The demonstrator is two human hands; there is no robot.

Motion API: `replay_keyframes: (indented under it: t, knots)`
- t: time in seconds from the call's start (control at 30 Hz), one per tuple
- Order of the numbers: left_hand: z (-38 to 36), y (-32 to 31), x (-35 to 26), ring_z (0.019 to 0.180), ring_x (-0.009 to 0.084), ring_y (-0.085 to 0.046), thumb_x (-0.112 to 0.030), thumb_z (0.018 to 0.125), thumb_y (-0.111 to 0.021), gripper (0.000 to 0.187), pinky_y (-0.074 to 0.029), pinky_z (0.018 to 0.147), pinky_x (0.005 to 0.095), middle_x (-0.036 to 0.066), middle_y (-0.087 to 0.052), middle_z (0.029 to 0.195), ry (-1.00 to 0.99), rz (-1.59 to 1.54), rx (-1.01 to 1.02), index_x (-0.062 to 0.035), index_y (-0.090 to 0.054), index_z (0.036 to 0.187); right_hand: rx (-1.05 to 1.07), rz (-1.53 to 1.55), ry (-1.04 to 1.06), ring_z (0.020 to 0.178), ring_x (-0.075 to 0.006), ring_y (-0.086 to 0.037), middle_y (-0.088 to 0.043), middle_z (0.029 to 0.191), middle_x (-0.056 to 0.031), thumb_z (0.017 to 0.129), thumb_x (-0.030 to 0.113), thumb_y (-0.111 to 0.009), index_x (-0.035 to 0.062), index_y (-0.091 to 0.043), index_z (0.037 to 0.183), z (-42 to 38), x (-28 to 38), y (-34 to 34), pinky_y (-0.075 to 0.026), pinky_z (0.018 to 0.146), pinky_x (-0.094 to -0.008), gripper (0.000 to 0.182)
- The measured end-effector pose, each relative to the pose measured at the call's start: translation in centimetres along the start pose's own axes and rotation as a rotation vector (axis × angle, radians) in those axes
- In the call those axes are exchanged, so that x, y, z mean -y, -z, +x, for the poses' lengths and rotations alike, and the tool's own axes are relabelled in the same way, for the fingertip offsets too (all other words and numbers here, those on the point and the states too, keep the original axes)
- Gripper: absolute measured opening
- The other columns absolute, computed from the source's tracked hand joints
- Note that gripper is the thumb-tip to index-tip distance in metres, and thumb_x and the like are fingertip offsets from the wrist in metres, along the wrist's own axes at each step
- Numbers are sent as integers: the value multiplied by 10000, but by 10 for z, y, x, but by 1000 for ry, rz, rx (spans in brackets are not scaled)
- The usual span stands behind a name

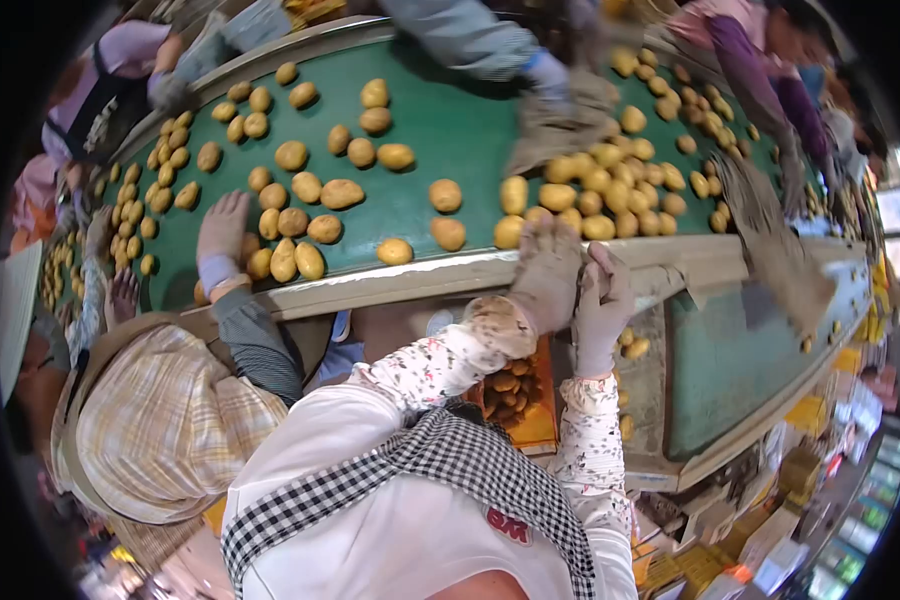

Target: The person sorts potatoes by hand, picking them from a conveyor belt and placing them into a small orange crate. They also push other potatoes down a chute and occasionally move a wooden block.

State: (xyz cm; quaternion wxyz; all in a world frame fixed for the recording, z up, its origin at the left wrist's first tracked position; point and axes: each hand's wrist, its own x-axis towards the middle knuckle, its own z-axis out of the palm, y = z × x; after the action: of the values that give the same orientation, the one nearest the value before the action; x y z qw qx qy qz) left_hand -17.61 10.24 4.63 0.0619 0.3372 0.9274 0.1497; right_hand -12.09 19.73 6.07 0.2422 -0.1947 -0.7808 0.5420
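Note:
My left hand (548,265), dusty and seemingly gloved, lies over the near rim (470,268) of a green conveyor belt (450,110). Its fingers stretch toward a dense cluster of potatoes (620,185), and the fingertips are at the nearest ones. Whether they touch a potato is hard to see. Close beside it on the right, my right hand (600,308) rests at the same rim. Its fingers are loosely bent, with a gap to the thumb and nothing visible between them. Both forearms wear floral sleeves.
A co-worker in a plaid hat (170,420) stands close on my left, one hand (224,235) on the belt. Across it, another person's gloved hand (550,80) is at a brown cloth (565,125). Below my arms sits an orange container of potatoes (510,390).

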Motion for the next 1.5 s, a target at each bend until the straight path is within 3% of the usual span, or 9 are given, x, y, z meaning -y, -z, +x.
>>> replay_keyframes:
  t: [0.23,0.4,0.57,0.7,0.87,1.07,1.33,1.43,1.5]
  knots:
    - [9,-6,48,1526,439,-275,-341,923,-581,686,-127,1268,570,242,-366,1609,-123,-526,-22,-12,-448,1509,91,236,-45,1144,-183,-651,-677,1272,-137,1011,-11,-568,-60,-637,1287,13,15,-41,-512,1007,-320,289]
    - [-11,34,56,1438,423,-430,-225,949,-578,499,-282,1235,512,284,-506,1485,-146,-405,-113,38,-558,1373,109,215,-125,1127,-185,-650,-676,1261,-135,1020,18,-578,-70,-625,1293,-2,31,-11,-515,989,-314,290]
    - [-24,58,127,1370,406,-496,-276,930,-647,484,-303,1204,531,262,-578,1401,105,-128,-356,-42,-599,1351,-38,129,-213,1113,-196,-643,-684,1224,-134,1030,51,-579,-73,-636,1270,-52,3,54,-492,994,-311,275]
    - [-43,77,171,1491,475,-311,-565,985,-534,731,-185,1235,610,320,-415,1549,640,59,38,12,-515,1433,-146,97,-350,1116,-178,-638,-693,1208,-131,1035,18,-552,-79,-641,1263,-125,-23,113,-485,994,-294,263]
    - [-40,118,97,1117,391,-668,-489,1001,-552,517,-523,958,493,239,-705,1116,465,196,301,-35,-642,1229,-183,90,-472,1098,-161,-639,-697,1195,-121,1041,13,-540,-78,-649,1260,-212,-37,143,-483,968,-269,261]
    - [8,98,83,1152,342,-664,-370,991,-551,420,-503,995,491,195,-684,1238,0,-115,-42,-22,-642,1209,-188,3,-456,1080,-178,-656,-689,1198,-125,1055,53,-549,-87,-626,1286,-215,-5,141,-496,989,-295,281]
    - [118,42,94,1202,339,-635,-227,893,-645,360,-515,1009,433,169,-679,1277,45,104,231,-155,-686,1244,-179,71,-415,1110,-167,-643,-686,1209,-116,1037,54,-579,-67,-635,1289,-216,3,125,-488,991,-269,285]
    - [117,51,102,1178,337,-642,-194,836,-728,371,-513,993,415,158,-684,1262,35,-329,284,-128,-700,1200,-106,2,-401,1114,-170,-646,-687,1216,-117,1036,66,-584,-70,-632,1295,-224,9,121,-491,989,-268,296]
    - [65,90,59,1121,330,-645,-188,874,-716,366,-506,995,401,161,-675,1129,-9,-480,-26,-112,-690,1232,-132,52,-433,1120,-176,-649,-691,1213,-119,1038,84,-586,-74,-640,1280,-228,3,117,-495,991,-285,294]
